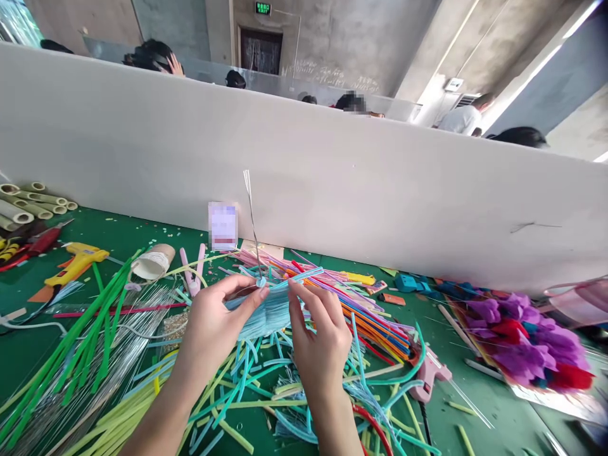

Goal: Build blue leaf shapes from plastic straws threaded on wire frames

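Fingertips of my left hand (221, 316) are closed on a light blue pipe-cleaner piece (261, 282), from which a thin twisted wire stem (252, 218) rises and splits at its top. My right hand (320, 323) pinches light blue pipe cleaners (306, 275) just to the right of it. Between and below the hands shows a dense light blue bundle (266, 316); whether it hangs from the held piece or lies on the table I cannot tell. Loose blue and yellow-green pipe cleaners (256, 405) lie under both wrists.
A yellow glue gun (76, 263), green pipe cleaners (90, 342) and bare wires (137, 329) lie left. Coloured pipe cleaners (375, 329), a pink glue gun (430, 373) and purple and red petals (527, 342) lie right. A white partition (380, 183) stands behind; people sit beyond it.
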A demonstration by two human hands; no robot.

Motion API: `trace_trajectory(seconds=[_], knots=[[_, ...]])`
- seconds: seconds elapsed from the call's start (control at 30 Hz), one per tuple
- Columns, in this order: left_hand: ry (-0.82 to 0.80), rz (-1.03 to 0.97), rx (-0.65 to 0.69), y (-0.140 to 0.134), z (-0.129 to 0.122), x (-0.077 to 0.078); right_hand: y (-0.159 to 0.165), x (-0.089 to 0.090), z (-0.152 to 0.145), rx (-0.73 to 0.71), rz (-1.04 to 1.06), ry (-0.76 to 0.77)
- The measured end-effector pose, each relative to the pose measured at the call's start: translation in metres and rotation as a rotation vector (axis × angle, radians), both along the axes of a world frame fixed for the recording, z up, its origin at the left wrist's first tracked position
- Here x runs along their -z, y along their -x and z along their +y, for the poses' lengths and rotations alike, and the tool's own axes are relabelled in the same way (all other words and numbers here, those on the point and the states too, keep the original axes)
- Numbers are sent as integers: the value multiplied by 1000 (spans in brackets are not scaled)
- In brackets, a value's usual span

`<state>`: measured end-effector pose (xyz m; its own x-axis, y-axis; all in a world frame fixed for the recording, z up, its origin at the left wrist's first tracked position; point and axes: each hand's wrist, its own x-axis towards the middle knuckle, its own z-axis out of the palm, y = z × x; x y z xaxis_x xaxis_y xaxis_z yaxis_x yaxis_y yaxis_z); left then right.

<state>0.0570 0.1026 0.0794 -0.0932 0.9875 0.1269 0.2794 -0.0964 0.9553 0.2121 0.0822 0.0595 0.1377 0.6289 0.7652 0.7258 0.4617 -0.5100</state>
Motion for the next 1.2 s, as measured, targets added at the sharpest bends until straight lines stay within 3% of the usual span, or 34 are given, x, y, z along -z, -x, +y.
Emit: trace_trajectory(seconds=[0.2,0.43,0.5,0.6,0.7,0.83,0.97,1.2], knots=[[-17,4,-1,-2,0,3,-3,-4,-5,-30,-86,46],[-36,-9,18,-2,-5,0,0,-7,-7,-150,7,35],[-45,-28,6,-3,-6,0,4,-8,-7,-115,143,46],[-49,-34,10,-4,-6,0,7,-11,-9,-106,537,151],[-56,-3,16,-3,-6,-1,3,-17,-9,-214,856,317],[-72,3,17,-1,-7,-4,-5,-22,-7,-349,1039,495],[-73,-31,3,0,-8,-7,-6,-20,-6,-275,937,451],[-137,-76,-41,-4,-9,-6,9,-16,-10,-7,351,95]])
